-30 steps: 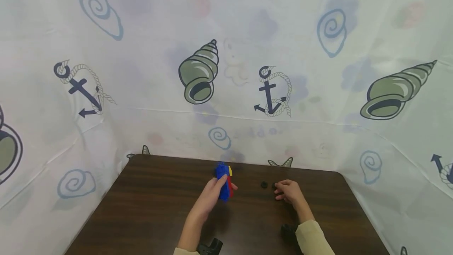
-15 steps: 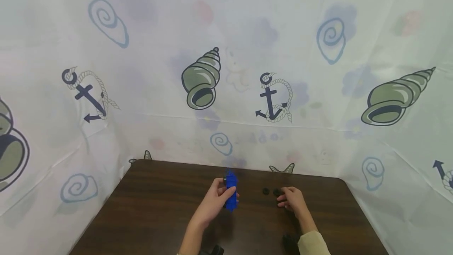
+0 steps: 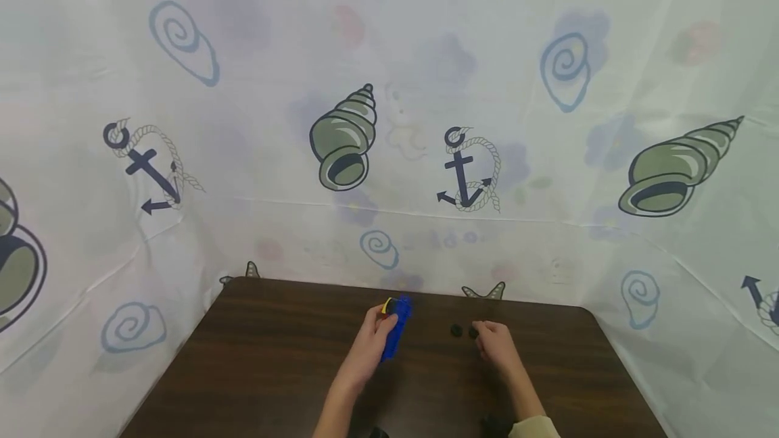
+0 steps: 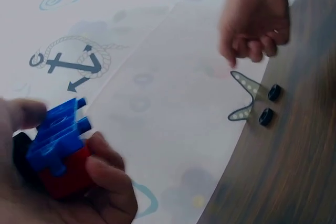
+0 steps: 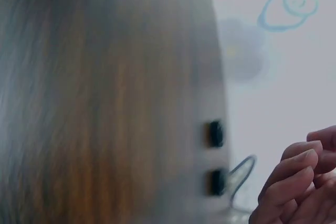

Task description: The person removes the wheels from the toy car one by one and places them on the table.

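Note:
My left hand [image 3: 365,350] grips a small toy vehicle [image 3: 398,333] made of plastic parts, blue on one face. The left wrist view shows its red part [image 4: 68,174] under the ridged blue base [image 4: 58,129], with the thumb on the blue side and curled fingers on the other. A yellow piece and a dark round part show at its far end. Two small black wheels [image 4: 266,117] lie side by side on the table. Close by them, my right hand [image 3: 498,343] hovers with fingers loosely curled; nothing shows between them in the right wrist view [image 5: 294,187].
The dark wood-grain table [image 3: 274,350] has rounded far corners. Around it hangs a pale cloth [image 3: 262,86] printed with shells and anchors, right behind the far edge. Dark wrist gear [image 3: 496,424] shows beside the right sleeve.
My left hand has turned the toy vehicle, so its blue face and yellow end show differently. My right hand stays near the wheels, its fingers drawn in more. The head view has tilted slightly upward.

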{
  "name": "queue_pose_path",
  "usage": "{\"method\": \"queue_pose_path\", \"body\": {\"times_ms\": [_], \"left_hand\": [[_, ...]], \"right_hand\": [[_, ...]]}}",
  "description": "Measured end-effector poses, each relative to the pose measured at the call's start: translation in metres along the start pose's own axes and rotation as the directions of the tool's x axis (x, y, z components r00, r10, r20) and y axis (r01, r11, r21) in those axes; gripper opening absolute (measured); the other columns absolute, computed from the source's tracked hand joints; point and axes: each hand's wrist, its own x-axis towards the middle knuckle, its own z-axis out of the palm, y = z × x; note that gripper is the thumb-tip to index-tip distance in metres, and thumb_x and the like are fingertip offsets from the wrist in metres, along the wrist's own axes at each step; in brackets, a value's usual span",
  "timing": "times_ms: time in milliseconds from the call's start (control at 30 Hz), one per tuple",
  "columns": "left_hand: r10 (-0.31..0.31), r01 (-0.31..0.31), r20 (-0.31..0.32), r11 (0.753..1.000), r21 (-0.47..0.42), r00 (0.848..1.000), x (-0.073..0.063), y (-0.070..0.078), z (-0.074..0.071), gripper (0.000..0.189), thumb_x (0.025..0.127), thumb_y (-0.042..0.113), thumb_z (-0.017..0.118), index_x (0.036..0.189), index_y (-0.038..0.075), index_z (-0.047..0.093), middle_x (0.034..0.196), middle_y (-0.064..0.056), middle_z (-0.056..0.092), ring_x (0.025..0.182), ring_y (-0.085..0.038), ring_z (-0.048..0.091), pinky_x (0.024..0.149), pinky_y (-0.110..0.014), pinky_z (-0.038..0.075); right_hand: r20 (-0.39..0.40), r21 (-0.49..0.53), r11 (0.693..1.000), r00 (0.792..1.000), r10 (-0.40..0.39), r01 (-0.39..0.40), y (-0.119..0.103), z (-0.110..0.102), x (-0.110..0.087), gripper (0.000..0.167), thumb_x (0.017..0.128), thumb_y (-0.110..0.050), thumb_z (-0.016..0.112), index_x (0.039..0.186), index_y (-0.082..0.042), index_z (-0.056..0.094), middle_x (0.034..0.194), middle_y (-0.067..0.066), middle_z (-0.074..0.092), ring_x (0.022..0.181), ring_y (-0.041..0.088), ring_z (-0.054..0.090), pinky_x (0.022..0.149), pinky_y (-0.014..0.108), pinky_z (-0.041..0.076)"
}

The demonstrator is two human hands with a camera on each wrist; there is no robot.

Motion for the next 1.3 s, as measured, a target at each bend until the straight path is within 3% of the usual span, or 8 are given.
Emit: {"method": "queue_pose_path", "body": {"times_ms": [167, 267, 533, 733, 900, 1000, 1133, 1300], "left_hand": [[-0.047, 0.044, -0.06, 0.998, -0.039, 0.997, 0.002, 0.002, -0.001, 0.056, 0.115, 0.046, 0.038, 0.154, 0.007, 0.04, 0.119, -0.012, 0.058, 0.099, -0.023, 0.055, 0.076, -0.036, 0.049], [-0.039, 0.035, -0.085, 0.998, -0.049, 0.996, 0.002, 0.002, 0.0, 0.057, 0.115, 0.046, 0.038, 0.157, 0.008, 0.035, 0.122, -0.012, 0.055, 0.102, -0.024, 0.054, 0.079, -0.035, 0.047], [0.133, -0.116, -0.217, 0.989, 0.091, 0.967, 0.009, -0.008, 0.013, 0.062, 0.11, 0.048, 0.059, 0.156, 0.013, 0.034, 0.134, -0.018, 0.064, 0.105, -0.024, 0.063, 0.082, -0.035, 0.053], [0.26, -0.206, -0.267, 0.955, 0.212, 0.928, 0.012, -0.013, 0.035, 0.065, 0.106, 0.039, 0.07, 0.154, 0.016, 0.034, 0.126, -0.01, 0.067, 0.093, -0.017, 0.064, 0.075, -0.028, 0.058], [0.323, -0.158, -0.346, 0.889, 0.429, 0.881, 0.009, -0.013, 0.053, 0.069, 0.099, 0.033, 0.079, 0.153, 0.013, 0.04, 0.125, -0.008, 0.07, 0.096, -0.02, 0.071, 0.082, -0.038, 0.065], [0.355, -0.139, -0.349, 0.845, 0.516, 0.867, 0.006, -0.012, 0.059, 0.065, 0.098, 0.034, 0.081, 0.149, 0.011, 0.048, 0.126, -0.008, 0.07, 0.096, -0.02, 0.073, 0.084, -0.044, 0.065], [0.347, -0.193, -0.273, 0.865, 0.463, 0.897, 0.005, -0.012, 0.061, 0.054, 0.102, 0.034, 0.075, 0.143, 0.012, 0.049, 0.122, -0.005, 0.066, 0.095, -0.015, 0.067, 0.085, -0.034, 0.062], [0.259, -0.257, -0.07, 0.966, 0.042, 0.963, 0.004, -0.006, 0.052, 0.04, 0.115, 0.033, 0.043, 0.148, 0.011, 0.04, 0.128, -0.011, 0.057, 0.104, -0.021, 0.061, 0.09, -0.031, 0.056]], "right_hand": [[0.093, 0.059, 0.998, 0.995, -0.03, 0.025, -0.029, 0.013, -0.016, 0.044, 0.112, -0.031, 0.056, 0.076, -0.007, 0.054, 0.061, -0.002, 0.047, 0.054, 0.012, 0.04, 0.053, 0.027, 0.036], [0.142, 0.083, 0.994, 0.987, -0.079, 0.068, -0.046, 0.021, -0.024, 0.045, 0.113, -0.031, 0.056, 0.077, -0.004, 0.052, 0.062, -0.001, 0.047, 0.054, 0.013, 0.04, 0.053, 0.027, 0.037], [0.159, -0.012, 0.962, 0.95, -0.268, 0.274, -0.08, 0.053, -0.044, 0.058, 0.112, -0.051, 0.052, 0.082, -0.002, 0.056, 0.066, 0.002, 0.054, 0.052, 0.013, 0.044, 0.05, 0.029, 0.04], [0.06, -0.285, 0.889, 0.933, -0.355, 0.357, -0.09, 0.079, -0.056, 0.052, 0.11, -0.065, 0.044, 0.1, -0.017, 0.062, 0.071, -0.005, 0.058, 0.058, 0.012, 0.051, 0.054, 0.03, 0.042], [-0.028, -0.443, 0.81, 0.897, -0.441, 0.384, -0.095, 0.087, -0.059, 0.045, 0.112, -0.061, 0.043, 0.103, -0.02, 0.06, 0.068, -0.007, 0.053, 0.057, 0.01, 0.048, 0.051, 0.027, 0.038], [-0.046, -0.506, 0.762, 0.87, -0.491, 0.404, -0.095, 0.089, -0.059, 0.044, 0.114, -0.056, 0.042, 0.099, -0.017, 0.058, 0.064, -0.007, 0.049, 0.054, 0.009, 0.046, 0.05, 0.026, 0.038], [-0.057, -0.505, 0.745, 0.844, -0.533, 0.436, -0.094, 0.09, -0.056, 0.043, 0.117, -0.047, 0.039, 0.091, -0.016, 0.053, 0.063, -0.008, 0.043, 0.052, 0.007, 0.041, 0.049, 0.024, 0.035], [-0.044, -0.435, 0.776, 0.85, -0.525, 0.457, -0.092, 0.09, -0.054, 0.041, 0.118, -0.039, 0.038, 0.084, -0.018, 0.05, 0.063, -0.009, 0.041, 0.05, 0.006, 0.037, 0.048, 0.023, 0.033]]}}
